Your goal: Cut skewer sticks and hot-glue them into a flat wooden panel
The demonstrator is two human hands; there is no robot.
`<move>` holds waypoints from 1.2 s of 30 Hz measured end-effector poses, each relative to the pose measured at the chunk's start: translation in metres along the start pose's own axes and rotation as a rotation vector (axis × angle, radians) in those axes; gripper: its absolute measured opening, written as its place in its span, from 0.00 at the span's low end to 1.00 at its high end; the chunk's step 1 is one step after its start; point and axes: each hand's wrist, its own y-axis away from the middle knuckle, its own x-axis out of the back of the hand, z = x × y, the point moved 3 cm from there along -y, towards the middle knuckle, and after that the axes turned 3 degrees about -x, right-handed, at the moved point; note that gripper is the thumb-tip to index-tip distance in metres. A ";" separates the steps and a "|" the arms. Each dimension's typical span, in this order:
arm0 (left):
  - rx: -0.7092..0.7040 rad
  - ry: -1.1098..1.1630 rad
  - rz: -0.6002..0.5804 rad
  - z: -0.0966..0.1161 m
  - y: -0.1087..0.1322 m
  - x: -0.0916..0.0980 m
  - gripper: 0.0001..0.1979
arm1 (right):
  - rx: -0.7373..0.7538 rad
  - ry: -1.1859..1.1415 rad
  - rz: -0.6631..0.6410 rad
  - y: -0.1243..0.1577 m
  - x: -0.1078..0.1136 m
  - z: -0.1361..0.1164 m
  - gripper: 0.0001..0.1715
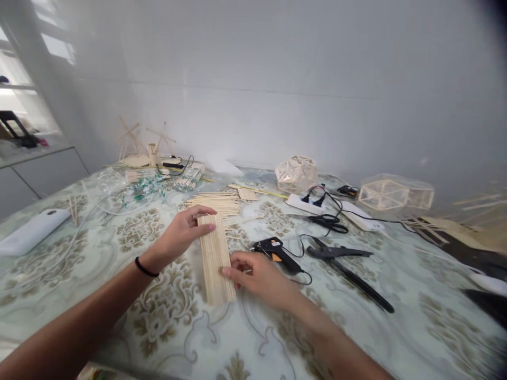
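Observation:
A flat panel of pale wooden sticks (216, 261), laid side by side, is tilted up off the tablecloth between my hands. My left hand (182, 229) grips its upper end, thumb on the near face and fingers behind the top edge. Lower down, my right hand (255, 277) pinches the right long edge, thumb in front and fingers partly hidden behind. Just beyond the panel lies a spread of loose wooden sticks (217, 201). A black glue gun with orange parts (277, 253) rests to the right, close to my right hand.
Long-handled cutters (348, 264) and black scissors (327, 220) lie to the right. Behind them are a white power strip (304, 203) with cables and stick-framed polyhedra (297, 173) by the wall. Green-and-clear plastic packaging (146, 184) and a white device (34, 231) occupy the left.

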 end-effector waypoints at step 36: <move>0.011 0.005 0.194 -0.009 -0.008 0.029 0.21 | 0.085 -0.377 0.054 0.001 -0.008 0.016 0.30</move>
